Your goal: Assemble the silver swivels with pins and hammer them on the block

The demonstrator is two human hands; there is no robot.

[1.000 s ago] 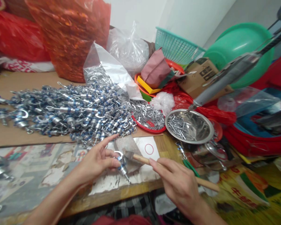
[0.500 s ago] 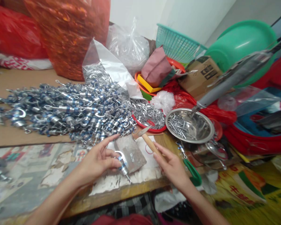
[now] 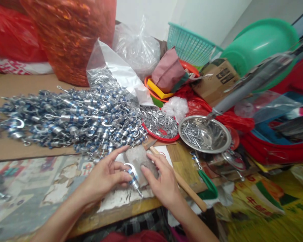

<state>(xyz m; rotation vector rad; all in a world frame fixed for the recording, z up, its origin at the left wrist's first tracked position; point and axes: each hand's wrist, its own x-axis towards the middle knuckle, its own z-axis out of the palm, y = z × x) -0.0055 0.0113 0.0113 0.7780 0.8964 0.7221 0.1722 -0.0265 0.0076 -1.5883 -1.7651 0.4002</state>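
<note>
My left hand point(image 3: 111, 174) pinches a metal hook fitting point(image 3: 134, 181), a silver piece with a blue band, a curved hook at its top and a thin stem below. The fitting sits at the left edge of a flat grey metal block point(image 3: 137, 158). Over the right part of that block is my right hand point(image 3: 164, 179), thumb and fingers apart, fingertips on or just above the surface. Beneath and beside this hand lies a hammer point(image 3: 192, 195) with a wooden handle, its head past the block's far edge. The small slotted metal plate is hidden from view.
A large pile of similar fittings point(image 3: 78, 117) spreads at the left. Behind the block stand a red tray point(image 3: 164, 139) of small metal plates and a steel bowl point(image 3: 227, 148) of pins. A grey tool shaft point(image 3: 255, 84) slants over the bowl. A green handle point(image 3: 208, 185) lies right.
My right hand has let go of the hammer, which now rests on the table, and has moved left over the block. The small plate there is now covered. My left hand keeps the fitting.
</note>
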